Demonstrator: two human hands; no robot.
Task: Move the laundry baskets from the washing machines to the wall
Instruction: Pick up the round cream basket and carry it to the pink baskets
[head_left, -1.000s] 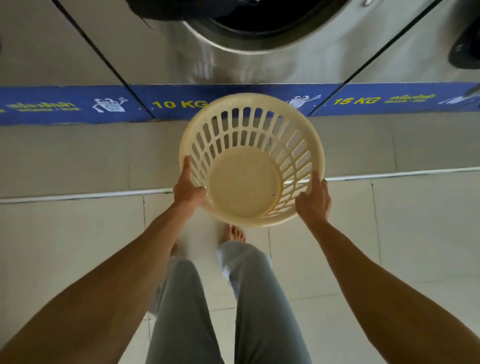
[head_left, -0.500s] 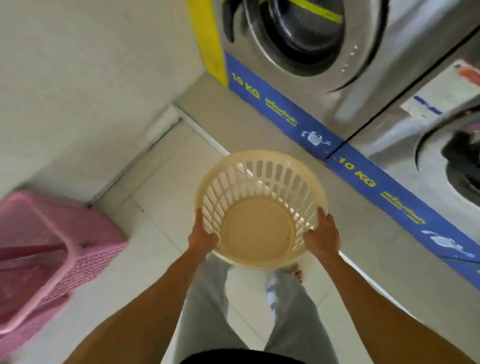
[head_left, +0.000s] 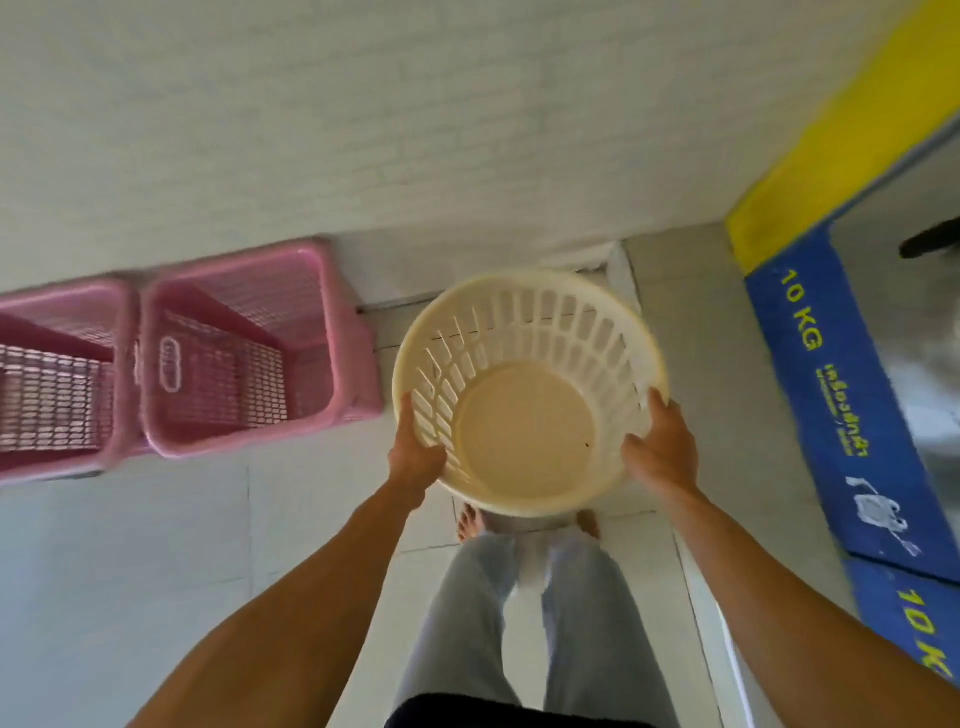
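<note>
Turned away from the washers since half a second ago, the person now faces the wall (head_left: 363, 130), with two pink baskets (head_left: 249, 358) newly in full view at its foot. Left hand (head_left: 415, 457) and right hand (head_left: 660, 452) each grasp a side of the round cream basket (head_left: 524, 431), held upright above the floor (head_left: 156, 545). Bare floor at the wall lies straight ahead, just right of the pink pair; both hands are equally near.

My round basket (head_left: 524, 436) sits between both hands, two square baskets (head_left: 239, 358) left against the wall (head_left: 363, 130), washing machines (head_left: 904, 332) right.
</note>
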